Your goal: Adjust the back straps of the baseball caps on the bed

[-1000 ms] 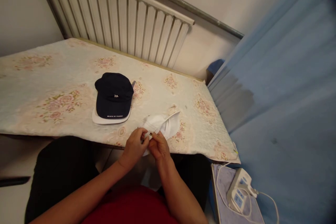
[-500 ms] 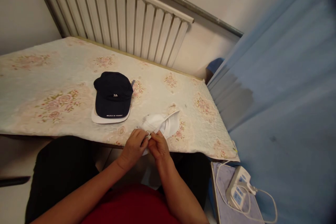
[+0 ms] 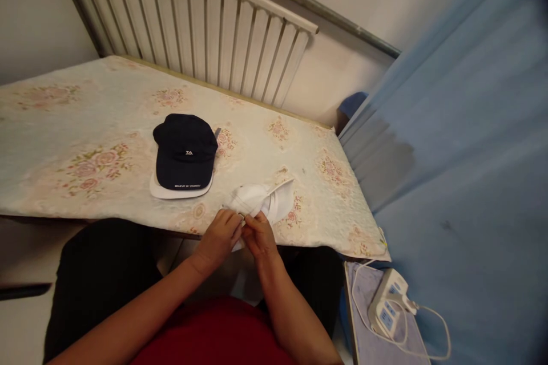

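A white cap [image 3: 248, 198] lies on its side at the front edge of the bed, its brim pointing up to the right. Both hands are at the near side of it. My left hand [image 3: 220, 235] is closed, its fingertips pinching the cap's strap. My right hand [image 3: 260, 236] pinches the strap from the other side, thumb and forefinger together. Between the fingertips shows a small metal buckle [image 3: 242, 217]. To the left lies a dark navy cap [image 3: 185, 151] with small white lettering, stacked over another cap whose white brim [image 3: 180, 194] sticks out beneath.
A floral cover [image 3: 252, 137] spreads over the bed. Behind it stands a white radiator [image 3: 205, 28] against the wall. A blue curtain [image 3: 449, 171] hangs on the right. A white power strip [image 3: 389, 305] with cables sits on a small stand at lower right.
Both hands stay at the strap and the fingers have shifted slightly around the buckle, which shows at a different angle. The caps have not moved; the view has tilted a little.
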Tool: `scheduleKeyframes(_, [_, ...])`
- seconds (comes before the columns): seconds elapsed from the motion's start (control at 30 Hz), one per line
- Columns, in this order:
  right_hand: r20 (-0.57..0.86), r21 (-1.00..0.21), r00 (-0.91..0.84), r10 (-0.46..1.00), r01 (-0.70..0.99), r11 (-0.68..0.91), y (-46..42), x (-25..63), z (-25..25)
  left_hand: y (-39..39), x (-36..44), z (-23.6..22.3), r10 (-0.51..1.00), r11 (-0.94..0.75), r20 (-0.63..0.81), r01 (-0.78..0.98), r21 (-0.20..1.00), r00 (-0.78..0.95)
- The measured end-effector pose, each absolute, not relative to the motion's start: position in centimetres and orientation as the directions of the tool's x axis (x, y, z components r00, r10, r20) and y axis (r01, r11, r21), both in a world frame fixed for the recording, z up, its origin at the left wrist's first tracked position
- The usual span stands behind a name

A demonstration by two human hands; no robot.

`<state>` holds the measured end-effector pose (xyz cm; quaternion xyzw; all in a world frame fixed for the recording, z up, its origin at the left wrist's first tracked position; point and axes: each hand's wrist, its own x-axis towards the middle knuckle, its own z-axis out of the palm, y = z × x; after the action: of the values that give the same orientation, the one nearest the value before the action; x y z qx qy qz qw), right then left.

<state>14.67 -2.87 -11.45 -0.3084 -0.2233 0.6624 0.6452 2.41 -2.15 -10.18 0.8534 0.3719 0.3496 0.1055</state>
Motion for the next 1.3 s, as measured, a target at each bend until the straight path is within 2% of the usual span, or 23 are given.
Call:
scheduleKeyframes(0.27, [-0.182,-0.752,0.04,0.983,-0.649,-0.112,-2.9,15.0,-11.9,-2.2,2.2,-11.0,0.739,-0.667,0.512,0.587,0.459,0.438])
scheduleKeyframes(0.5, [-0.18,-0.771,0.056,0.982,-0.627,-0.105,-3.1,14.9,-11.4,-2.3,1.9,-10.8,0.71,-0.693,0.531,0.592,0.412,0.462])
scheduleKeyframes(0.83, [-0.164,-0.777,0.063,0.984,-0.623,-0.09,-3.2,14.8,-11.3,-2.3,1.8,-11.4,0.681,-0.727,0.569,0.523,0.445,0.462])
scheduleKeyframes(1.1, [-0.184,-0.798,0.078,0.98,-0.594,-0.102,-3.1,15.1,-11.7,-2.1,1.7,-10.9,0.65,-0.758,0.535,0.517,0.398,0.54])
scheduleKeyframes(1.17, [-0.183,-0.807,0.076,0.98,-0.582,-0.105,-3.1,15.2,-11.8,-2.0,1.8,-11.1,0.673,-0.738,0.521,0.52,0.43,0.525])
scheduleKeyframes(1.3, [-0.175,-0.82,0.075,0.982,-0.562,-0.104,-3.0,15.2,-12.1,-1.8,2.0,-11.7,0.768,-0.64,0.499,0.509,0.576,0.401])
